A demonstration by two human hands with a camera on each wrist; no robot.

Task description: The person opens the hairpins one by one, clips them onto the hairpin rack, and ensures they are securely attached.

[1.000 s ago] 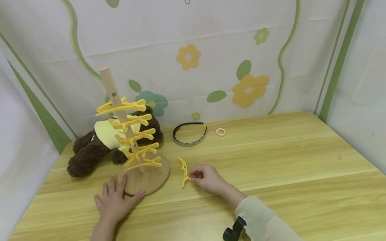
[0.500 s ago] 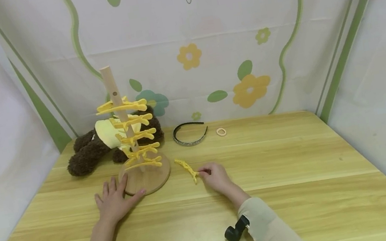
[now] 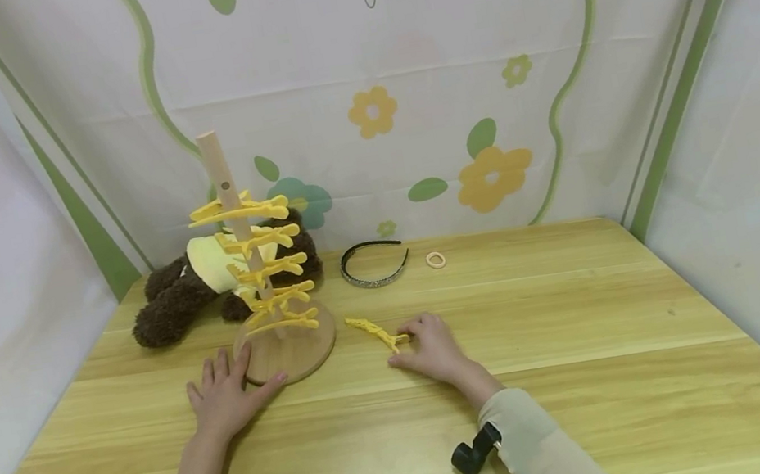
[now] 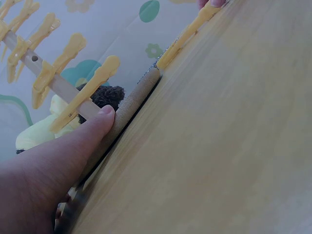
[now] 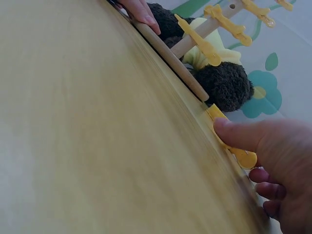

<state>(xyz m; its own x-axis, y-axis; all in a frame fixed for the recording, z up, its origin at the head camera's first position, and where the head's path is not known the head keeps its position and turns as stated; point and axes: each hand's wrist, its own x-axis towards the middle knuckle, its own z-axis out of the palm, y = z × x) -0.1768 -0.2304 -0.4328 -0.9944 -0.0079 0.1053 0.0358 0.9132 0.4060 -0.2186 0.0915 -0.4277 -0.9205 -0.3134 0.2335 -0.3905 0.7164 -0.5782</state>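
Observation:
A wooden post rack [image 3: 213,164] stands on a round base [image 3: 295,358], with several yellow hair clips [image 3: 273,269] clipped across its post at different heights. My left hand [image 3: 226,406] lies with fingers spread at the base's front left edge. In the left wrist view its thumb [image 4: 100,119] rests on the base's rim. To the right of the base, a loose yellow hair clip [image 3: 370,328] lies slanted low over the tabletop. My right hand [image 3: 435,348] holds its near end between thumb and fingers; the right wrist view shows the thumb [image 5: 239,132] against the clip [image 5: 243,157].
Behind the rack lies a dark brown plush toy [image 3: 171,310] in a yellow top. A glittery black headband [image 3: 374,282] and a small pale ring [image 3: 435,260] sit near the table's back edge. Flower-printed cloth [image 3: 291,52] walls in the wooden table [image 3: 595,369].
My right hand has shifted a little to the right, and the loose clip has swung from nearly upright in view to a slant. The left hand has stayed on the base.

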